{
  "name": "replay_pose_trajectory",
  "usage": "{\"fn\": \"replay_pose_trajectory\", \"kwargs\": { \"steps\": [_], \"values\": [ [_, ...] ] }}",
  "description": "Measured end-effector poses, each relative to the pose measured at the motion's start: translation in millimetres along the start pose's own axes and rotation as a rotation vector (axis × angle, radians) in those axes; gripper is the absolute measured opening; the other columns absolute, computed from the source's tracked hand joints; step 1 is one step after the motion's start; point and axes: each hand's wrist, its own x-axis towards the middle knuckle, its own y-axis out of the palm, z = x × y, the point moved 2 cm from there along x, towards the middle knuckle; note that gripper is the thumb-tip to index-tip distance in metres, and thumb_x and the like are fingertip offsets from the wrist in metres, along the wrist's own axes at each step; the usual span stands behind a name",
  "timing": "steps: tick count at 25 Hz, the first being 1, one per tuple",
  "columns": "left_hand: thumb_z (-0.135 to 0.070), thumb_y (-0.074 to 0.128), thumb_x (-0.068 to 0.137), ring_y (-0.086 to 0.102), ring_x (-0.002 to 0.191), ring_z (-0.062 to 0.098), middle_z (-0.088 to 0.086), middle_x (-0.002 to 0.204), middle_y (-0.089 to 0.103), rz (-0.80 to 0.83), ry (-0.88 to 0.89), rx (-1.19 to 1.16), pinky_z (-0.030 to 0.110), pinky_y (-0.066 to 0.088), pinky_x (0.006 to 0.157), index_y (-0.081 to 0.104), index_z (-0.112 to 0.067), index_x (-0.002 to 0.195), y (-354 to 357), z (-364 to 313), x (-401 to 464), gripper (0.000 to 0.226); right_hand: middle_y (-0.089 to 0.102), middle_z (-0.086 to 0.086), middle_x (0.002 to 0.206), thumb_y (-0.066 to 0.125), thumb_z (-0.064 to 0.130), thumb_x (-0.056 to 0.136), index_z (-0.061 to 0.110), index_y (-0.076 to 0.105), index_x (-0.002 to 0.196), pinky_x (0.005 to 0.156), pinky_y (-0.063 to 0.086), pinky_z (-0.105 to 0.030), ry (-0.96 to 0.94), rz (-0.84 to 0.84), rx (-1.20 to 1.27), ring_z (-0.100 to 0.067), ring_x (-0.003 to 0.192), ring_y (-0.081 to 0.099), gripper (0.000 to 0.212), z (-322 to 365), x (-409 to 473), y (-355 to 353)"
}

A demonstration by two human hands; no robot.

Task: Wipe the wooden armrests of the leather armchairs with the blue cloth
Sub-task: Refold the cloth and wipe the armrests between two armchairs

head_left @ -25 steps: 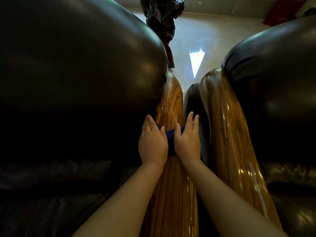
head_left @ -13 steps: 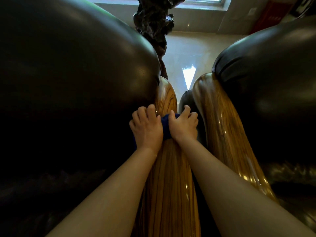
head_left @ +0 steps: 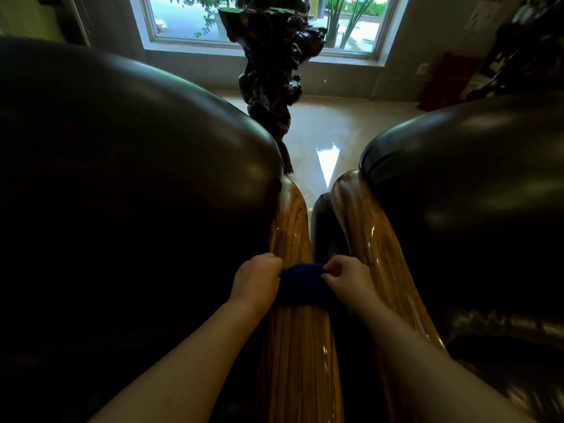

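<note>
The blue cloth (head_left: 300, 285) lies draped across the glossy wooden armrest (head_left: 297, 355) of the left leather armchair (head_left: 128, 178). My left hand (head_left: 256, 282) grips the cloth's left end and my right hand (head_left: 348, 280) grips its right end, so the cloth is stretched over the top of the wood. A second wooden armrest (head_left: 375, 239) belongs to the right leather armchair (head_left: 470, 184) and runs parallel just to the right, with a narrow dark gap between the two.
A dark gnarled wood sculpture (head_left: 274, 62) stands on the shiny pale floor (head_left: 323, 132) beyond the armrests. Behind it is a window (head_left: 189, 16). A red object (head_left: 442, 80) leans at the far right wall.
The view has tilted up, showing the window. Both hands have spread apart to the cloth's ends and closed on them, with more of the cloth now showing between them.
</note>
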Motion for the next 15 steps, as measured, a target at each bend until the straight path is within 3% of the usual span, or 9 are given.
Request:
{"fn": "replay_pose_trajectory", "kwargs": {
  "steps": [7,10,12,15],
  "values": [
    [-0.018,0.059,0.083,0.050,0.072,0.006,-0.009,0.081,0.052,-0.190,0.000,-0.102,0.016,0.039,0.059,0.057,-0.021,0.073,-75,-38,-23,0.011,0.055,0.014,0.077,0.060,0.017,0.085,0.025,0.058,0.085,0.065,0.048,-0.020,-0.146,-0.146,-0.031,-0.005,0.077,0.057,0.008,67,-49,-88],
    [-0.014,0.063,0.079,0.051,0.070,0.008,-0.008,0.079,0.051,-0.236,0.010,-0.209,0.020,0.044,0.059,0.060,-0.018,0.067,-123,-72,-24,0.013,0.058,0.015,0.076,0.062,0.018,0.084,0.024,0.061,0.085,0.064,0.047,-0.019,-0.203,-0.151,-0.032,-0.005,0.076,0.058,0.006,103,-74,-143],
    [-0.010,0.066,0.075,0.051,0.075,0.011,-0.003,0.081,0.052,-0.249,0.025,-0.252,0.022,0.046,0.066,0.064,-0.012,0.066,-161,-99,-25,0.010,0.065,0.005,0.083,0.063,0.016,0.083,0.019,0.064,0.089,0.069,0.050,-0.021,-0.248,-0.140,-0.041,-0.009,0.079,0.061,0.007,127,-91,-184],
    [-0.004,0.069,0.070,0.049,0.075,0.013,-0.003,0.077,0.048,-0.321,0.056,-0.321,0.015,0.038,0.067,0.067,-0.008,0.062,-217,-141,-30,0.009,0.069,-0.002,0.084,0.065,0.014,0.080,0.014,0.068,0.090,0.060,0.042,-0.007,-0.329,-0.182,-0.072,-0.006,0.073,0.058,0.010,165,-118,-247]
  ]
}}
